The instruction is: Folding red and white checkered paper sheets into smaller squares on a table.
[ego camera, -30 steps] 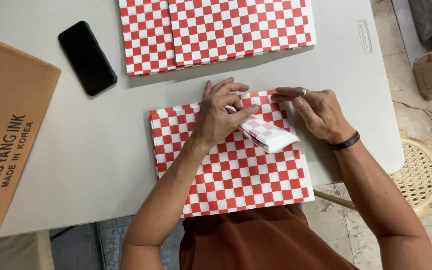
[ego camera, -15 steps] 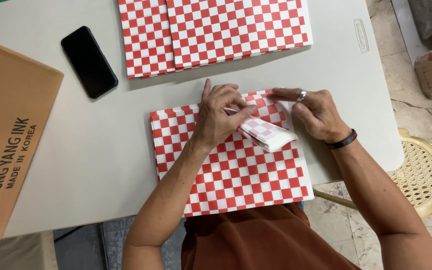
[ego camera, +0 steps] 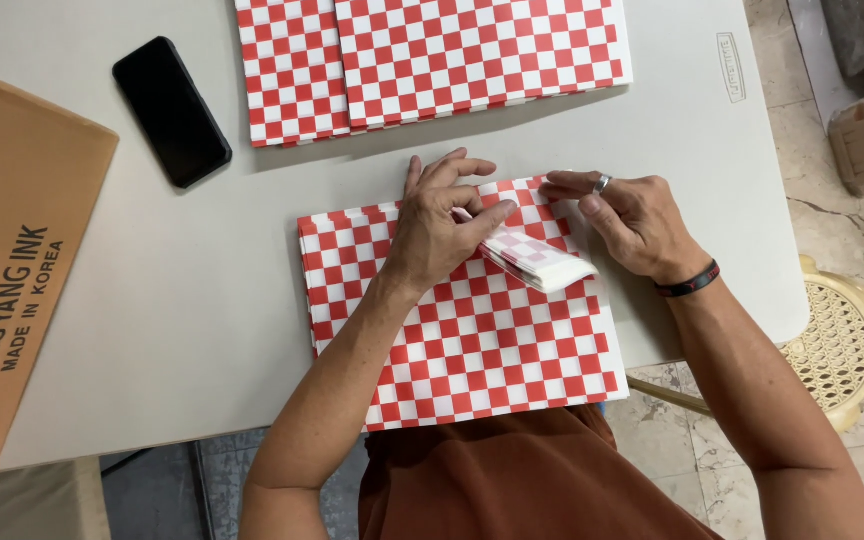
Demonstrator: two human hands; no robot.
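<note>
A stack of red-and-white checkered paper sheets [ego camera: 472, 340] lies on the grey table [ego camera: 202, 290] in front of me. Its upper right corner is curled back into a pale folded flap [ego camera: 537, 258]. My left hand [ego camera: 442, 225] presses down on the paper at the base of that flap, thumb against the fold. My right hand [ego camera: 622, 220], with a ring and a dark wristband, rests at the stack's upper right edge, fingertips pinching the sheet corner near the fold.
A second, larger pile of checkered sheets [ego camera: 432, 60] lies at the far edge. A black phone [ego camera: 172, 110] sits to the left of it. A brown cardboard box [ego camera: 12, 270] fills the left side. A woven stool [ego camera: 842, 330] stands beside the table on the right.
The flap has stayed curled under my left thumb. My right fingers have shifted slightly along the top edge. Otherwise almost nothing has moved.
</note>
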